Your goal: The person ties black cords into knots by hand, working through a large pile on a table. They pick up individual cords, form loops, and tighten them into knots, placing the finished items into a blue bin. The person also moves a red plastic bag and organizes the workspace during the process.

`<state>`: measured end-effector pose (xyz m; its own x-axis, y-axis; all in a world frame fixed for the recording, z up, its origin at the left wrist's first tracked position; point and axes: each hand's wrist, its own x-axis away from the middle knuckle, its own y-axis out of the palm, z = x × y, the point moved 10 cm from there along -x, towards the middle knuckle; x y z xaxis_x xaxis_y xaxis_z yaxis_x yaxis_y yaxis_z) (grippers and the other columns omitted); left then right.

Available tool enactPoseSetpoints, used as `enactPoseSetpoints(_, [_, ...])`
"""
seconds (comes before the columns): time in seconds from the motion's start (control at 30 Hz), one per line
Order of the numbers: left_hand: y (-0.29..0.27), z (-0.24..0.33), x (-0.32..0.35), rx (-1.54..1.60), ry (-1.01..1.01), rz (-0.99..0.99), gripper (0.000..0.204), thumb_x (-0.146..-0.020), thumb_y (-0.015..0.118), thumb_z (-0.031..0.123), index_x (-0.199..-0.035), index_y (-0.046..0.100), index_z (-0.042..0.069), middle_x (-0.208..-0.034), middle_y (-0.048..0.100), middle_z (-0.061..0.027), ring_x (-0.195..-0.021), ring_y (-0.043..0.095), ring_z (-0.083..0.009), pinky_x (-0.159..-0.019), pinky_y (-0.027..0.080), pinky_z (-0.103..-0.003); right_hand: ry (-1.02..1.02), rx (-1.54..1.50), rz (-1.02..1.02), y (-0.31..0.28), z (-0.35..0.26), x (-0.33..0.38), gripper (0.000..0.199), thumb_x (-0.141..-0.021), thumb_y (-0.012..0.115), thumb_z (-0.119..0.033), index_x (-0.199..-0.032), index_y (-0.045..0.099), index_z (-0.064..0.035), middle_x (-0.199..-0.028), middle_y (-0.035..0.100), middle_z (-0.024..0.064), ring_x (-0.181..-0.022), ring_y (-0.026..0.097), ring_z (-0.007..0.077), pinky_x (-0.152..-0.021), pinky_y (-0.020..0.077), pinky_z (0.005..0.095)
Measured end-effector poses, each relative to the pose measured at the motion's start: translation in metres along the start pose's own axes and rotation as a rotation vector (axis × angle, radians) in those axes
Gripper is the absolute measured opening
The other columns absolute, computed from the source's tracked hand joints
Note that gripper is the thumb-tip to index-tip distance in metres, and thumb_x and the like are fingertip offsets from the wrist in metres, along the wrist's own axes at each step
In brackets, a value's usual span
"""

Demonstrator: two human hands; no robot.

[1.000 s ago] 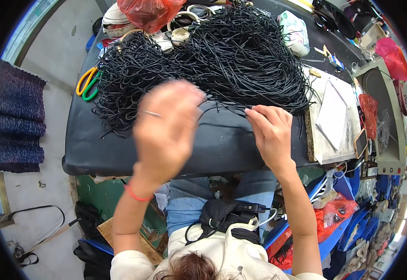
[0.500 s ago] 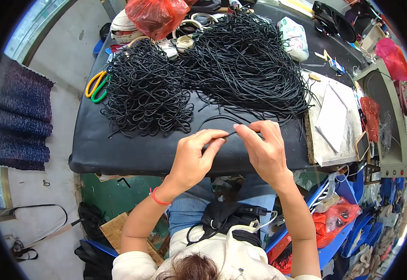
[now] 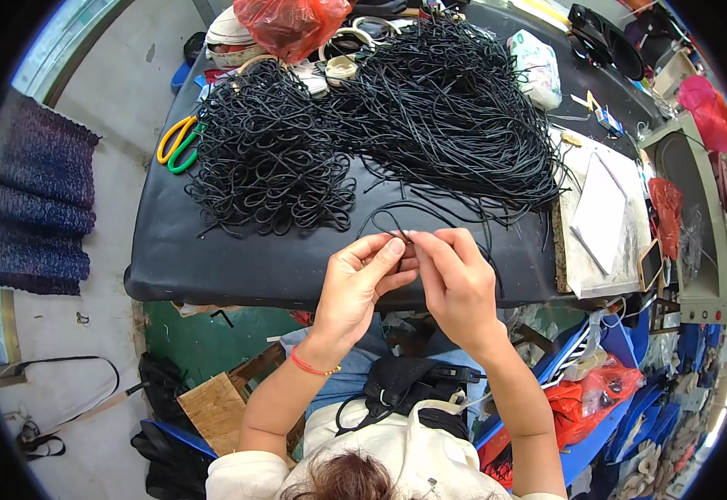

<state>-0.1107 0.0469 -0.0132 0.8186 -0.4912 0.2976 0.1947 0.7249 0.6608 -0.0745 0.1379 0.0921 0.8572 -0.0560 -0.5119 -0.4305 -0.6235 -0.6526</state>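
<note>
A thin black cord (image 3: 383, 215) bends into a small loop just beyond my fingertips, its length trailing back onto the black padded table. My left hand (image 3: 362, 275) pinches it between thumb and fingers. Fingertip to fingertip with it, my right hand (image 3: 457, 279) grips the same cord; the exact crossing is hidden by the fingers. Beyond my hands lies a heap of looped black cords (image 3: 272, 158) on the left. A larger pile of long, mostly straight black cords (image 3: 455, 117) spreads to its right.
Scissors with yellow and green handles (image 3: 182, 143) lie at the left edge of the table (image 3: 213, 267). A red plastic bag (image 3: 293, 25) sits at the back. On the right are a white board (image 3: 601, 212), a phone (image 3: 650, 263) and a white tissue pack (image 3: 535, 68).
The cord between my hands has gone from a short stretched piece to a small standing loop. My hands have drawn together, with the left fingers curling under.
</note>
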Motion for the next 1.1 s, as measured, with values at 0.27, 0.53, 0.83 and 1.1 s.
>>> enactPoseSetpoints(0.27, [-0.004, 0.011, 0.002, 0.095, 0.13, 0.032, 0.012, -0.093, 0.049, 0.011, -0.097, 0.058, 0.004, -0.098, 0.062, -0.007, -0.089, 0.061, -0.0151, -0.085, 0.051, -0.034, 0.02, -0.029, -0.076, 0.005, 0.002, 0.005, 0.019, -0.077, 0.063, 0.0, -0.095, 0.061, -0.0022, -0.08, 0.057, 0.0086, -0.065, 0.059, 0.0241, -0.054, 0.0475, 0.0318])
enactPoseSetpoints(0.53, [-0.003, -0.005, 0.007, -0.071, -0.11, -0.094, 0.013, -0.09, 0.054, 0.01, -0.095, 0.061, 0.0, -0.089, 0.063, -0.0064, -0.079, 0.06, -0.0114, -0.079, 0.052, -0.03, -0.094, 0.014, -0.04, -0.009, -0.004, 0.005, 0.022, -0.07, 0.065, 0.002, -0.091, 0.062, -0.0024, -0.078, 0.056, 0.0085, -0.068, 0.058, 0.0237, -0.057, 0.0473, 0.0324])
enactPoseSetpoints(0.83, [-0.009, 0.012, 0.009, -0.369, 0.041, 0.006, 0.013, -0.089, 0.057, 0.009, -0.091, 0.062, -0.003, -0.085, 0.063, -0.0078, -0.075, 0.061, -0.0116, -0.068, 0.053, -0.025, -0.061, 0.157, -0.09, -0.016, -0.003, 0.009, 0.019, -0.071, 0.064, 0.0, -0.089, 0.061, -0.0036, -0.077, 0.055, 0.0068, -0.068, 0.055, 0.0227, -0.06, 0.0427, 0.0335])
enactPoseSetpoints(1.1, [0.022, 0.012, 0.027, -0.335, 0.035, -0.194, 0.025, -0.087, 0.056, 0.001, -0.112, 0.056, -0.003, -0.086, 0.059, -0.006, -0.077, 0.06, -0.0111, -0.07, 0.051, -0.024, 0.143, -0.192, -0.221, -0.016, 0.026, -0.014, 0.011, -0.076, 0.062, 0.001, -0.087, 0.061, -0.0019, -0.076, 0.056, 0.0081, -0.066, 0.055, 0.0215, -0.059, 0.044, 0.0298])
